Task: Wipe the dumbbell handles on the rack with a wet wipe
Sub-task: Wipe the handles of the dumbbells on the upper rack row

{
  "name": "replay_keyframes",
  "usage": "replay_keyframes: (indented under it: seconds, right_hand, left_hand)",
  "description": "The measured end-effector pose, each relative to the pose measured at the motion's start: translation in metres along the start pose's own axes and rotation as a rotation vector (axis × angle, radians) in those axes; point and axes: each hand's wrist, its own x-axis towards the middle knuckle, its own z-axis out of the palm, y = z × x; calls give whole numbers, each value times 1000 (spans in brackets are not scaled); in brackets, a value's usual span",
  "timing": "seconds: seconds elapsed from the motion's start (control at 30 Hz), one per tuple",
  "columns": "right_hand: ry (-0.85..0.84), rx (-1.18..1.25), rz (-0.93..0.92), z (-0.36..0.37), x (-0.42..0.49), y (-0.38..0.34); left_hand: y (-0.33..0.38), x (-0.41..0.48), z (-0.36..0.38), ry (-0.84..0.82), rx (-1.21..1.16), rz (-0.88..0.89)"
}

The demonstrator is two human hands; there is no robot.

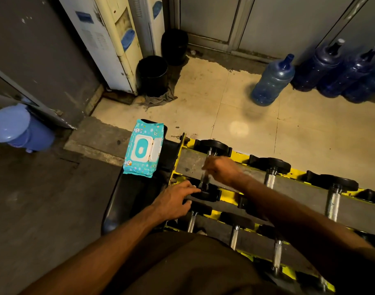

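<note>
A yellow dumbbell rack [239, 155] runs from the centre to the lower right, with black-headed, metal-handled dumbbells on two tiers. My right hand [221, 169] is curled round the handle [204, 179] of the leftmost upper dumbbell; hand and handle are motion-blurred, and I cannot make out a wipe in the fingers. My left hand [177, 200] lies with fingers stretched out, its tips touching that dumbbell's near head [208, 194]. A teal wet wipe pack [143, 150], its lid flipped up, lies on a black padded bench [127, 201] left of the rack.
More dumbbells [270, 175] sit along the rack to the right. Blue water jugs [271, 81] stand on the tiled floor beyond, with two black bins [152, 75] by water dispensers at the back. A blue pedal bin [18, 128] stands far left.
</note>
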Motion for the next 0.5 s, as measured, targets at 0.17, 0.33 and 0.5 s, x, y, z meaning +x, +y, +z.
replay_keyframes:
  seconds: [0.17,0.33,0.5]
  right_hand:
    - [-83,-223,110,-20,24,-13]
    - [-470,-151,20,-10,21,-46]
    - [-242,-291,125,-24,32,-38]
  left_hand:
    - [-1,-2,1,25,-8,4]
    - [-1,1,2,11,18,17]
    - [-1,-1,6,16,3,10]
